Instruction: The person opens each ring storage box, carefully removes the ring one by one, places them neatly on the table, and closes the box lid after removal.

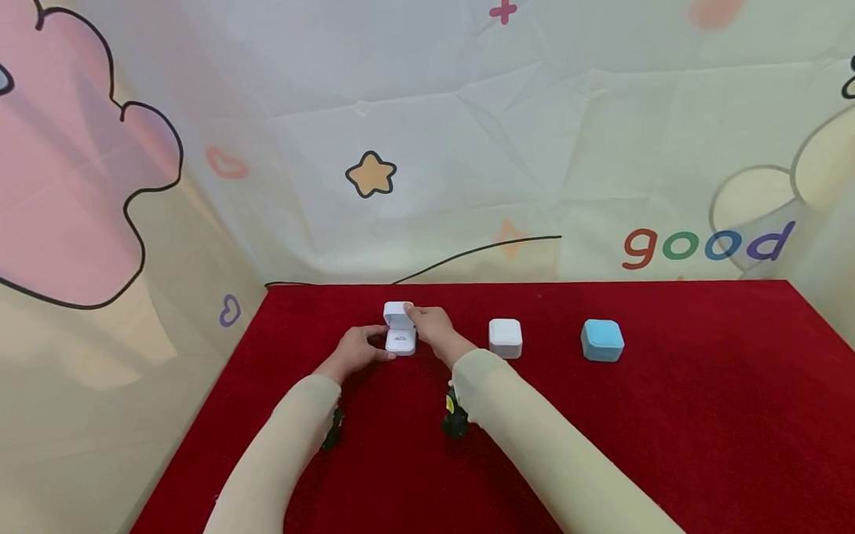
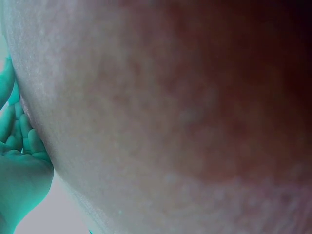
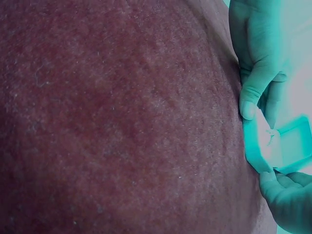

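A small white ring box (image 1: pixel 400 342) stands with its lid raised on the red cloth. A tiny shiny ring (image 1: pixel 399 337) sits in its white insert. My left hand (image 1: pixel 356 350) grips the base from the left, the thumb at its front corner. From the right, my right hand (image 1: pixel 435 329) holds the box, its thumb at the edge of the raised lid. The right wrist view shows the open ring box (image 3: pixel 258 141) between both hands, tinted teal. Skin and cloth fill most of the left wrist view, with part of a hand (image 2: pixel 24 180) at its left edge.
To the right of the hands stands a closed white box (image 1: pixel 505 339), and farther right a closed light-blue box (image 1: pixel 603 340). The red cloth (image 1: pixel 722 414) covers the table. A printed curtain (image 1: pixel 466 156) hangs behind the table and along its sides.
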`<state>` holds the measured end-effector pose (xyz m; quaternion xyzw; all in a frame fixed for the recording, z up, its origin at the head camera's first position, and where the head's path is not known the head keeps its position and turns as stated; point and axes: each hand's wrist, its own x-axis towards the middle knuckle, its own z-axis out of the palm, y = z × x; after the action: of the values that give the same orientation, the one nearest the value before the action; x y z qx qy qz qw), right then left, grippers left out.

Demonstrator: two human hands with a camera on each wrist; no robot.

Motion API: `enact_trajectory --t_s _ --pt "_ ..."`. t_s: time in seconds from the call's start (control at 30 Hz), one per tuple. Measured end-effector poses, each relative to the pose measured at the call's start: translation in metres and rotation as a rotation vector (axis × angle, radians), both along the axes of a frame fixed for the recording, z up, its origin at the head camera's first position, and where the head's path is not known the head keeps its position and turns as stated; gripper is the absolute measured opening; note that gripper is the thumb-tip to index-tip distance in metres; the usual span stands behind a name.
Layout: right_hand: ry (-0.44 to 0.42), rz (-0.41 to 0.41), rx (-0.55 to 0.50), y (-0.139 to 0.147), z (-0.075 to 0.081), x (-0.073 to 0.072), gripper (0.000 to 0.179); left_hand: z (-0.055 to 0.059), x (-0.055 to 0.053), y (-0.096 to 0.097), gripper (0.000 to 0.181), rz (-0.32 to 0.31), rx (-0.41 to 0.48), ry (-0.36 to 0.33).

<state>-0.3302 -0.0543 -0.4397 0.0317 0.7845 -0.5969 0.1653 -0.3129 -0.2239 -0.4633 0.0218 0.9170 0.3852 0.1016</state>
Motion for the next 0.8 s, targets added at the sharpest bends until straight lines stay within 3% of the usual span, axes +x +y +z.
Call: enact_trajectory --t_s 0.23,0.43,0.6,0.8 --pt "-0.057 0.049 -0.132 0.006 0.006 0.003 0.058 -0.001 -0.002 -0.001 0.060 0.012 -0.003 -0.024" --pt "-0.080 0.073 -0.236 0.012 0.002 0.000 0.056 0.001 -0.002 0.000 0.061 0.005 -0.001 -0.032" --pt "-0.083 0.058 -0.248 0.018 0.000 0.000 0.055 0.001 -0.002 0.000 0.061 0.006 -0.006 -0.041" --pt "-0.032 -0.026 -0.212 0.023 -0.001 0.003 0.044 -0.001 -0.001 0.000 0.062 0.005 -0.003 -0.045"
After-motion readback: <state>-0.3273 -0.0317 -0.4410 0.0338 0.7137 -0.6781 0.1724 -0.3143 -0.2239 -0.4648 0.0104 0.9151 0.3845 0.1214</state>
